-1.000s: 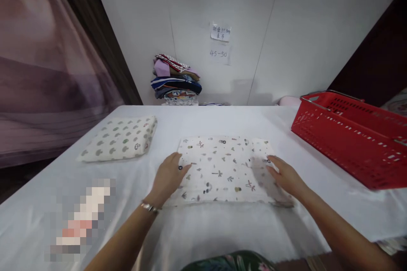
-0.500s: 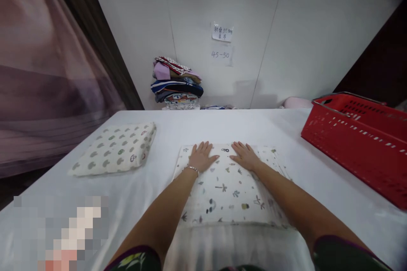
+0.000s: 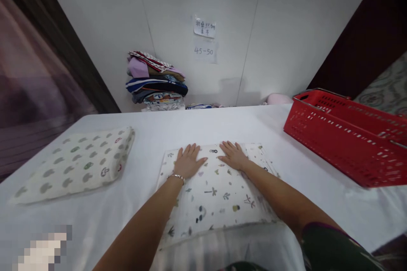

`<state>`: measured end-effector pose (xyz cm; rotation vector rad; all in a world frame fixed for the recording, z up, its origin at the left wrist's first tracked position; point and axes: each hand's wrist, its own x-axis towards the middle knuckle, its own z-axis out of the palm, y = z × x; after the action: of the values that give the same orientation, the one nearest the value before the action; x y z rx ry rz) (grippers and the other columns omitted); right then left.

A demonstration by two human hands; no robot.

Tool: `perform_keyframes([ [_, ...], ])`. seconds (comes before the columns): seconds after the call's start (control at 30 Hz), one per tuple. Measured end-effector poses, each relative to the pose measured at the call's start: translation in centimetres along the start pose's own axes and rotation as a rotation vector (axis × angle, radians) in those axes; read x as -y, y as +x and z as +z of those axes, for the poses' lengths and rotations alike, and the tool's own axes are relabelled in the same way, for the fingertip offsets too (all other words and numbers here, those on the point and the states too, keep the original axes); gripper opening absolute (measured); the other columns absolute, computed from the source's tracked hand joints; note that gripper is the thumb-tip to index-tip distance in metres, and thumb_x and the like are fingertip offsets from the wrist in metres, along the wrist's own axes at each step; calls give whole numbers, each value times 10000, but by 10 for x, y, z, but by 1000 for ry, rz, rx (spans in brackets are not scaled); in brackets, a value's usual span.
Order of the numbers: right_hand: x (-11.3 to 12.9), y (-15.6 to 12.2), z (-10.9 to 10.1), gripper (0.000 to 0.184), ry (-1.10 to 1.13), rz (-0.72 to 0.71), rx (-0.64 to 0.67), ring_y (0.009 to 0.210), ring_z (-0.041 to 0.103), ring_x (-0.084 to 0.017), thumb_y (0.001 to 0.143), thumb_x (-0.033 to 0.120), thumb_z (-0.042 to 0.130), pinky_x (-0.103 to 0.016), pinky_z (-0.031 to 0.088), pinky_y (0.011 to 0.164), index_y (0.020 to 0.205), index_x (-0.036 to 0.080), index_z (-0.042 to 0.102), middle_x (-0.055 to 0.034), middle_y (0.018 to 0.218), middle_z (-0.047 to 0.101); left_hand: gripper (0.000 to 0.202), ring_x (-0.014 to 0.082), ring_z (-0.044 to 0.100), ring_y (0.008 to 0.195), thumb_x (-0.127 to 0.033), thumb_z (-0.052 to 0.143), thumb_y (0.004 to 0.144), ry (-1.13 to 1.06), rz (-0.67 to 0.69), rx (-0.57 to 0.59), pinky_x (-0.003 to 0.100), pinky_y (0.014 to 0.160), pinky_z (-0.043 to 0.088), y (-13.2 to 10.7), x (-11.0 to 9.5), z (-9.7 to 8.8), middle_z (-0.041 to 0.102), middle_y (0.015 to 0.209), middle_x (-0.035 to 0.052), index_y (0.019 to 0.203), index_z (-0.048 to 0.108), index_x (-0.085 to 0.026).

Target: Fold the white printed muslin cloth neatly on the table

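Observation:
A folded white cloth printed with small plants and other little shapes lies flat in front of me. My left hand rests palm down on its far left part, fingers spread, a bracelet at the wrist. On the far right part lies my right hand, also flat with fingers apart. Neither hand grips anything. Off to the left is another folded cloth, cream with grey mushroom-like shapes and a few red and green ones; no hand touches it.
A white-covered table bears both cloths. At the right stands a red perforated basket with metal handles. Beyond the far edge rises a stack of folded clothes against the wall. Paper notes hang there. A curtain hangs at the left.
The camera view has turned to the right, so everything sits further left in the picture and more of the basket shows. Both hands stay flat on the plant-printed cloth.

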<state>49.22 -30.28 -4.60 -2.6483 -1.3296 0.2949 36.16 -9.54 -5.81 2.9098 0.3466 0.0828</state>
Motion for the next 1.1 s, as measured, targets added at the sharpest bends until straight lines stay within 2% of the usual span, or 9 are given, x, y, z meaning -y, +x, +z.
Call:
perform_keyframes([
  [0.13,-15,-10,-12,779,-49,17,-43,1410,46,-245,869,684,139,-476,18,1118,1459,188,250,-72,1535,120,768,260,141,1405,-692,187,840,-2,-6,-4,486,1132,43,0,0,-2,223,1518,41,1436,298,-220],
  [0.23,-44,-27,-19,791,-163,177,-144,1409,41,-256,873,678,130,-496,-27,1111,1448,154,275,-96,1527,154,771,266,136,1406,-695,188,838,-14,-1,-2,489,1133,44,0,0,-1,215,1521,42,1435,302,-221],
  [0.33,-77,-41,-17,800,-170,358,-98,1401,101,-265,875,673,120,-523,40,1106,1441,130,282,-112,1511,211,769,273,133,1406,-696,200,835,-26,9,-10,491,1134,39,1,1,0,217,1522,39,1435,302,-225],
  [0.43,-95,-43,-11,792,-148,398,-66,1399,118,-258,874,672,135,-518,106,1101,1439,138,280,-99,1510,222,761,271,132,1406,-693,209,838,-26,6,-7,482,1136,27,1,1,1,213,1523,34,1437,297,-231],
  [0.63,-94,-42,-14,744,-130,393,-61,1400,119,-250,891,633,175,-504,124,1104,1438,139,280,-99,1512,216,765,263,134,1407,-696,199,836,-29,4,2,478,1138,32,1,0,-1,210,1524,31,1436,298,-232],
  [0.73,-94,-56,-13,727,-186,426,-162,1404,77,-262,905,591,211,-523,88,1105,1435,96,273,-121,1520,171,766,264,132,1407,-694,195,836,-34,-1,9,475,1140,36,1,0,-1,205,1525,30,1439,291,-232],
  [0.8,-95,-66,-8,709,-183,446,-189,1402,87,-269,904,580,242,-527,104,1103,1437,112,272,-112,1525,153,761,265,128,1408,-691,200,836,-31,-5,8,471,1141,33,1,0,-1,201,1526,25,1440,287,-237],
  [0.93,-101,-73,-3,711,-55,461,-134,1397,127,-274,889,589,289,-499,181,1098,1444,146,260,-91,1533,130,754,259,126,1409,-688,206,837,-17,-7,9,468,1139,31,0,-1,0,206,1525,25,1438,290,-240],
  [1.1,-105,-74,-12,720,190,472,-160,1404,102,-244,900,579,267,-398,150,1134,1442,105,268,-115,1531,127,755,250,131,1410,-680,225,838,-87,-49,84,473,1137,42,5,-3,-12,205,1524,39,1442,275,-230],
])
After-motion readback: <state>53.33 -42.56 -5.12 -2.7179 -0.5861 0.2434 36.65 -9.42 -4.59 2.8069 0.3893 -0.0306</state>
